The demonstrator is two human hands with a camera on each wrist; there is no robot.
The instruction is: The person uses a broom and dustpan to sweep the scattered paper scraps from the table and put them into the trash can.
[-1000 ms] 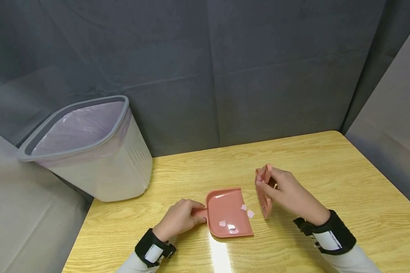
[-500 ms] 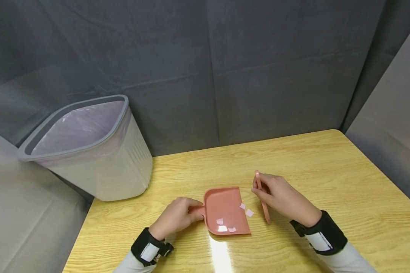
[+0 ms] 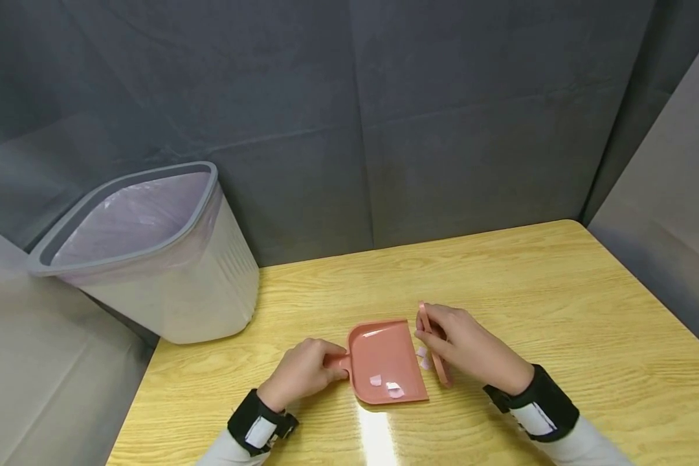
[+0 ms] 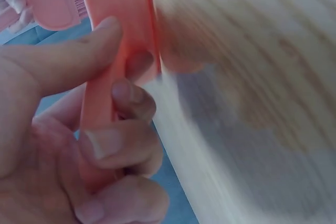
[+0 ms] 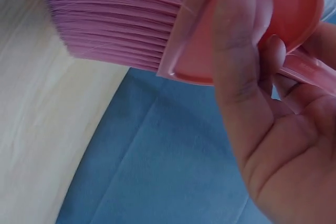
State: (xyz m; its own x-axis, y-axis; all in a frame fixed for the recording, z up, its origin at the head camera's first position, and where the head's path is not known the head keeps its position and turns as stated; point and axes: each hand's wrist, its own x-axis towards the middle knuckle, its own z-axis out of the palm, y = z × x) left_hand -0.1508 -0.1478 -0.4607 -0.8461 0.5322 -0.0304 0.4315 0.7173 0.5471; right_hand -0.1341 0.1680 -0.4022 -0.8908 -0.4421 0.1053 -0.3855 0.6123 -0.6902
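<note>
My left hand (image 3: 304, 372) grips the short handle of a pink dustpan (image 3: 381, 353), its fingers curled round the handle (image 4: 100, 114) in the left wrist view. The dustpan lies on the table with its straight front edge facing right. A few small pale pink paper scraps (image 3: 375, 380) are in the pan, and two more scraps (image 3: 424, 363) lie just off its front edge. My right hand (image 3: 468, 346) holds a small pink brush (image 3: 440, 366) on edge, right beside those scraps. In the right wrist view its purple-pink bristles (image 5: 115, 19) point away from the fingers.
A whitish bin (image 3: 210, 278) with a grey rim and a lilac liner stands at the table's left back. Behind the wooden table (image 3: 536, 278) hangs a dark grey cloth (image 3: 477, 129). Pale panels (image 3: 676, 175) flank both sides.
The right hand has moved the brush left, toward the dustpan's front edge, and the brush has turned more edge-on. The left hand and the dustpan have hardly moved.
</note>
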